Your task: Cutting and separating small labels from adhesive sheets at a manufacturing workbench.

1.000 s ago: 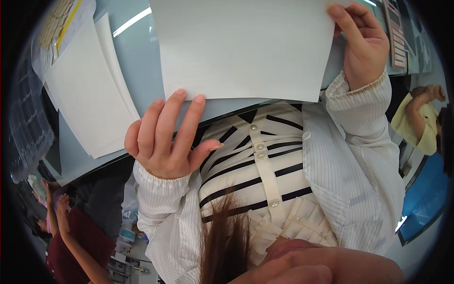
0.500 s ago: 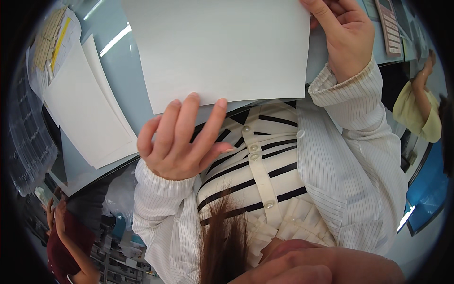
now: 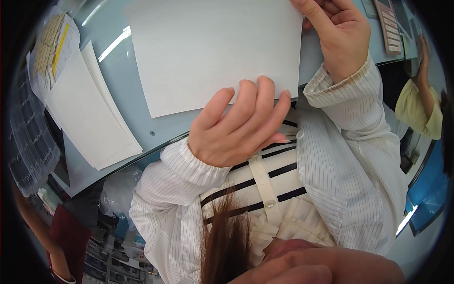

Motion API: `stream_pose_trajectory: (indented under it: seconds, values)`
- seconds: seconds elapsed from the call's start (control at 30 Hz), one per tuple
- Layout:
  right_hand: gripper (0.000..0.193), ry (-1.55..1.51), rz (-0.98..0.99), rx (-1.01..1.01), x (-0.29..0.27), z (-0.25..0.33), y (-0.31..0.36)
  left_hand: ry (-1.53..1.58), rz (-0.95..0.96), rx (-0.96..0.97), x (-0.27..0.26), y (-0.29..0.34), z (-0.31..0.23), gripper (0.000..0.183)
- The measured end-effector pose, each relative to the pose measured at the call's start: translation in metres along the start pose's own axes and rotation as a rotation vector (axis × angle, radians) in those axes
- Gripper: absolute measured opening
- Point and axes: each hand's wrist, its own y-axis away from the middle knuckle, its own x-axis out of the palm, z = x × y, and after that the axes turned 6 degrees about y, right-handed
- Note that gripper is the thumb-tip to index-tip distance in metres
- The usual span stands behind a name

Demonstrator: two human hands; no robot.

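A blank white sheet of paper [image 3: 213, 52] lies over the front of the glass-topped table, its upper edge cut off by the picture's top. My right hand [image 3: 338, 35] pinches its upper right edge, the thumb on top and the other fingers curled beside and beneath. Near the lower right of the sheet rests my left hand [image 3: 241, 118]; its fingers are apart and lightly bent, with several fingertips over the paper's near edge. Nothing shows in the left hand's grasp.
To the left, loose white sheets [image 3: 94, 118] lie by the table's edge, below a bundle of tan strips [image 3: 49, 45]. Clear plastic packaging [image 3: 33, 137] sits at the far left. A pink calculator [image 3: 389, 28] is at the upper right. Other people's arms show at both sides.
My left hand has slid to the right along the sheet's near edge. The sheet and my right hand have shifted slightly left. The co-worker at lower left has moved an arm.
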Motion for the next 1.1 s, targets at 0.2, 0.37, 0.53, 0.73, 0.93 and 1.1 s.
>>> stream_pose_trajectory:
  seconds: [0.2, 0.37, 0.53, 0.73, 0.93, 1.1]
  values:
    - [0.008, -0.864, 0.361, -0.475, 0.003, -0.048, -0.005, 0.061, 0.020, 0.035, 0.007, 0.002, -0.009, 0.052]
    - [0.021, 0.019, -0.053, -0.018, -0.003, -0.034, 0.013, 0.086, 0.062, 0.048, 0.014, 0.012, -0.005, 0.050]
    - [0.020, 0.096, -0.047, -0.147, -0.015, -0.039, 0.008, 0.196, 0.076, -0.079, -0.004, 0.020, 0.004, 0.053]
    - [0.020, 0.163, -0.011, -0.198, -0.017, -0.014, -0.007, 0.132, 0.014, -0.399, -0.037, 0.034, 0.034, 0.038]
    - [0.022, 0.231, 0.020, -0.238, -0.009, 0.004, -0.005, 0.060, -0.067, -0.558, -0.041, 0.040, 0.044, 0.035]
    - [0.024, 0.236, 0.035, -0.210, -0.009, 0.011, -0.006, 0.071, -0.100, -0.567, -0.040, 0.038, 0.046, 0.035]
